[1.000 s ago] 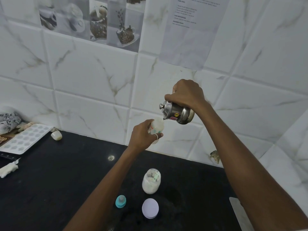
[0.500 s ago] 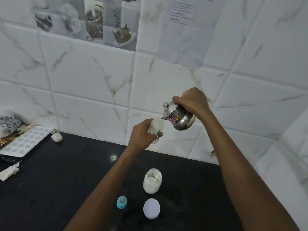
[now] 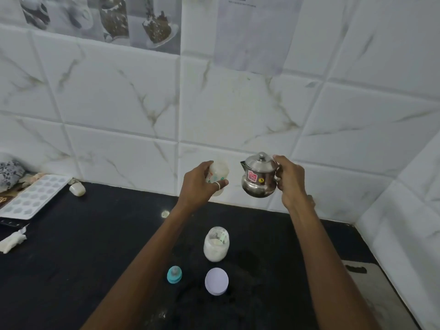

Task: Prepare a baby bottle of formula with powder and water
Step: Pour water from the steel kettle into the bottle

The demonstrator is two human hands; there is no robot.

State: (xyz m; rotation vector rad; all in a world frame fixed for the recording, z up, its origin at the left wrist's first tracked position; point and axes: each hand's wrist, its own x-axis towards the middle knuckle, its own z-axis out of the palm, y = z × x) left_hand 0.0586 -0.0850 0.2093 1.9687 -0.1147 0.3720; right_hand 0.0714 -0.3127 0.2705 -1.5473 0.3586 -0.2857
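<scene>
Currently: left hand [image 3: 197,185] grips baby bottle [image 3: 218,173], right hand [image 3: 290,181] grips steel pot [image 3: 258,181], both above surface [image 3: 71,270]. Risk: bottle looks uncapped; any tilt spills contents.

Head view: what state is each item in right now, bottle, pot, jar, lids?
Baby bottle: top off, held in the grip of the left hand above the counter.
Steel pot: lid on, upright, not pouring, gripped by the right hand.
Powder jar: open, standing on the counter, white powder inside.
Jar lid: off, lying flat beside the jar.
Teal nipple cap: off the bottle, resting on the counter.
</scene>
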